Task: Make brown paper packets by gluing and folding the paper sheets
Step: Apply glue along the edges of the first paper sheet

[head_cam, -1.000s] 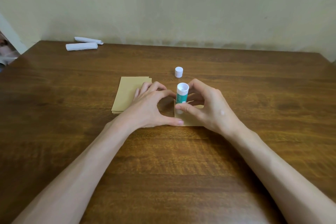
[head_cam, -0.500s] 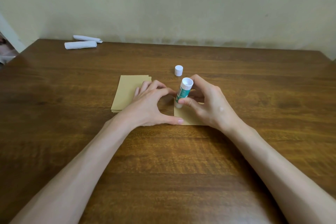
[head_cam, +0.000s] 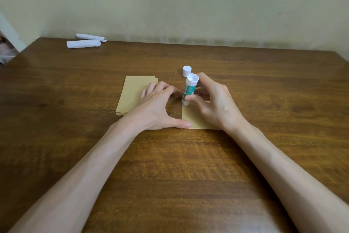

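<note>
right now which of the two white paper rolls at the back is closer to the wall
The thinner white roll, lying angled at the table's far left edge, is closer to the wall. The fatter white roll lies just in front of it, toward the person.

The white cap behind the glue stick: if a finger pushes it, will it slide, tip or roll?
The white cap looks small and probably very light, so a nudge would likely slide it across the smooth wooden table. It stands on its end; once tipped, its round shape would probably roll.
</note>
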Demonstrator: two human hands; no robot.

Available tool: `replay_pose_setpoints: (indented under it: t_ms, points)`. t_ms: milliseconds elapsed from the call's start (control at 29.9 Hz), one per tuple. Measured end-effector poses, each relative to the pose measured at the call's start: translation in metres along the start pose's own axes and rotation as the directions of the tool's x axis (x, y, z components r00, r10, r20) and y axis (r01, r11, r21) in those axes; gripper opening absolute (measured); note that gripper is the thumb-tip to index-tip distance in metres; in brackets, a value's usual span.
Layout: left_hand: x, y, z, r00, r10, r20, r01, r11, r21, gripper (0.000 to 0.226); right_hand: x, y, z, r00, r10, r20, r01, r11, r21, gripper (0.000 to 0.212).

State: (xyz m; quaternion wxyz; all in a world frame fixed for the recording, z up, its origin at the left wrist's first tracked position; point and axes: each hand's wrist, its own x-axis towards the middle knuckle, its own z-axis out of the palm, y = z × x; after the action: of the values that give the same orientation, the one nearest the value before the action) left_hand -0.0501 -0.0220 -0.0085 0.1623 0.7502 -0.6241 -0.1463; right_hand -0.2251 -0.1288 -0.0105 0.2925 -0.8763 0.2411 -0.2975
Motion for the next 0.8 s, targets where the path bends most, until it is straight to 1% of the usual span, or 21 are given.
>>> replay_pose_setpoints:
  t_ms: [100,167,301,334,468,534,701,801]
  points:
    - [0.000,0.000,0.000,1.000,-0.003,0.005,0.003,1.000,0.003,0.093,0.001,0.001,0.003,1.000,0.018,-0.009,-0.018,1.000,-0.016,0.025]
    - [0.000,0.000,0.000,1.000,-0.005,-0.001,0.005,1.000,-0.009,0.091,-0.001,0.000,0.004,0.999,0.017,-0.036,-0.017,1.000,0.003,0.023]
    - [0.000,0.001,0.000,1.000,-0.012,0.001,0.012,1.000,-0.027,0.089,-0.001,-0.004,-0.011,0.985,0.046,-0.164,-0.017,0.984,0.177,0.023]
    - [0.000,0.002,0.000,1.000,-0.015,0.007,0.015,1.000,-0.021,0.089,-0.002,-0.005,-0.016,0.987,0.049,-0.156,-0.019,0.981,0.193,0.024]
    - [0.000,0.000,-0.001,1.000,-0.006,-0.002,0.006,1.000,-0.010,0.095,-0.010,-0.011,-0.024,0.998,0.027,0.061,-0.037,0.983,0.180,0.023]
    - [0.000,0.000,0.000,1.000,-0.001,-0.004,0.001,1.000,-0.005,0.095,-0.015,-0.011,-0.020,0.993,0.005,0.121,-0.028,0.980,0.195,0.019]
    - [-0.001,0.001,0.000,1.000,0.010,-0.009,-0.010,1.000,-0.006,0.093,-0.017,-0.009,-0.015,0.986,-0.021,0.167,-0.005,0.988,0.154,0.021]
    - [-0.001,0.001,-0.001,1.000,0.013,-0.006,-0.013,1.000,-0.009,0.093,-0.017,-0.009,-0.013,0.990,-0.007,0.142,-0.013,0.990,0.140,0.027]
